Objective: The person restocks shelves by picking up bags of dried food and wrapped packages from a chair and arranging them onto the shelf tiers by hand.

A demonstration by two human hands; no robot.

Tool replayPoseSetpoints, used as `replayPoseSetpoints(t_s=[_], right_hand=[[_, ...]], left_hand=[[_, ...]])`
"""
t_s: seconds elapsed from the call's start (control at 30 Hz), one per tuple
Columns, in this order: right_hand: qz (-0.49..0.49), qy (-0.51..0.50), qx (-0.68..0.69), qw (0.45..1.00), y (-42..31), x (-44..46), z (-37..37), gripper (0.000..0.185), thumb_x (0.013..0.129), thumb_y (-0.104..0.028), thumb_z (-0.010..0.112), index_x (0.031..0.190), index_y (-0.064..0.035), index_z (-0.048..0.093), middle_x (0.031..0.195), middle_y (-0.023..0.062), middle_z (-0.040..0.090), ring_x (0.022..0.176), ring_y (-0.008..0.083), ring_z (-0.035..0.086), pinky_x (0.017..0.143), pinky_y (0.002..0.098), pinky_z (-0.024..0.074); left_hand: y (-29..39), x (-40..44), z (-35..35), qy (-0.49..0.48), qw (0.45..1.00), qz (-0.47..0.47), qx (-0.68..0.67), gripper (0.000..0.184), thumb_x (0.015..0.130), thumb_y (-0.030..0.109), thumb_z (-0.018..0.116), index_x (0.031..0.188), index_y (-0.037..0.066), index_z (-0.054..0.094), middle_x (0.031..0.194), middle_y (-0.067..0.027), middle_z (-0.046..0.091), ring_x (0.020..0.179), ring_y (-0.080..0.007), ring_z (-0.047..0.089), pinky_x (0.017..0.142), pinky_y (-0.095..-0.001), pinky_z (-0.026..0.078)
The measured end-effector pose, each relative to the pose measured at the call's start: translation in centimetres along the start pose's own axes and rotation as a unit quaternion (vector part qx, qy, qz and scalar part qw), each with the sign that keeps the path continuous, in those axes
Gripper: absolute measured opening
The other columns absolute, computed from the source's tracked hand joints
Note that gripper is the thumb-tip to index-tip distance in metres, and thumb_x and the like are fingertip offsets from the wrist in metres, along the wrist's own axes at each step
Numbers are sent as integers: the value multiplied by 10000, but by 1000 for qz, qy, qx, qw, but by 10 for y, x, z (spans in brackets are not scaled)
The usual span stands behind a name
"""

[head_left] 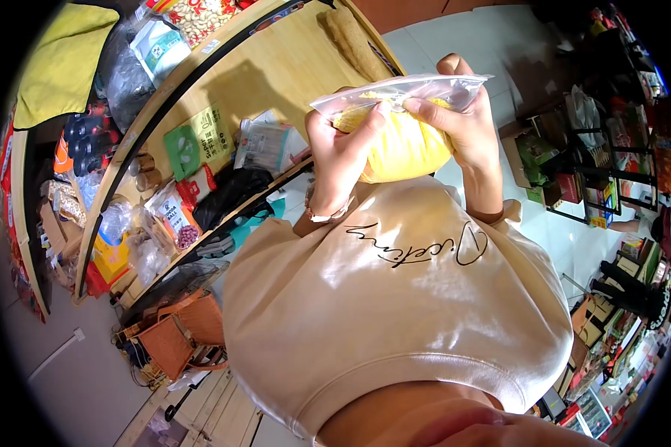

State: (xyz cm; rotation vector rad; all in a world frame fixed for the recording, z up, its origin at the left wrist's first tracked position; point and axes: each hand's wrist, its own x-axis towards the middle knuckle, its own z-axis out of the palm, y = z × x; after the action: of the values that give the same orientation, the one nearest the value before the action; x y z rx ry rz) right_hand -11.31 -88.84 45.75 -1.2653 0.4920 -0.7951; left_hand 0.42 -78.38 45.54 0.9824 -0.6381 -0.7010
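A clear zip-top bag point(410, 153), bulging with fine yellow grains or meal, is held up in front of my chest. My left hand point(344, 145) grips the bag's left side, its thumb pressed on the plastic near the upper edge. On the opposite side my right hand point(466, 123) has its thumb against the front of the bag and its fingers behind. Both thumb tips come near each other just below the zip strip. I cannot tell whether the zip is fully closed. Most of the fingers are hidden behind the plastic.
A wooden counter point(276, 74) to the left carries a green-and-cream packet point(194, 143), clear packaging point(270, 145), a black bag point(235, 195) and a long brown item point(350, 45). An orange-brown bag point(186, 331) lies below. Stocked black shelves point(611, 160) stand at right.
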Motion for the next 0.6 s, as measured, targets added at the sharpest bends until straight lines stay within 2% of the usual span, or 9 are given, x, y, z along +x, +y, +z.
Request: replayPoseSetpoints(t_s=[0.13, 0.33, 0.4, 0.53, 0.6], right_hand=[[7, -13, -13, 1000, -4, 0, -3, 512, 675, 18, 721, 1137, -11, 502, 958, 13, 551, 914, 88, 523, 799, 236, 432], [-19, -20, 57, 998, -10, -5, -2, 439, 773, -77, 657, 1172, -3, 490, 1098, 52, 554, 971, 111, 528, 851, 255, 423], [-21, -40, 62, 997, -10, -8, -5, 428, 796, -112, 636, 1181, 1, 485, 1146, 68, 542, 993, 120, 527, 875, 263, 415], [1, -60, 56, 997, 4, -16, -22, 493, 787, -128, 647, 1218, 8, 449, 1182, 80, 525, 1041, 131, 514, 918, 280, 395], [-6, -101, 65, 993, 6, -20, -29, 551, 759, -100, 676, 1239, 9, 429, 1185, 76, 522, 1056, 134, 507, 931, 289, 389]], left_hand=[[-2, -1, 0, 7, 1000, 1, -14, 112, 779, 26, 636, 864, -46, 623, 791, -36, 627, 714, -72, 569, 669, -228, 463], [-6, 0, -3, 4, 998, -43, -38, 118, 780, 29, 640, 880, -35, 637, 803, -40, 639, 728, -76, 574, 678, -228, 463], [-8, -1, -6, -10, 998, -48, -28, 163, 783, 28, 626, 934, -26, 604, 843, -61, 633, 761, -116, 594, 710, -251, 473], [-14, 1, -12, -23, 998, -45, -20, 156, 785, 13, 608, 936, -26, 595, 846, -81, 632, 761, -152, 614, 717, -269, 488], [-11, 2, -10, 1, 998, -51, -43, 138, 776, 40, 638, 892, -33, 624, 815, -61, 639, 732, -110, 591, 695, -244, 472]])
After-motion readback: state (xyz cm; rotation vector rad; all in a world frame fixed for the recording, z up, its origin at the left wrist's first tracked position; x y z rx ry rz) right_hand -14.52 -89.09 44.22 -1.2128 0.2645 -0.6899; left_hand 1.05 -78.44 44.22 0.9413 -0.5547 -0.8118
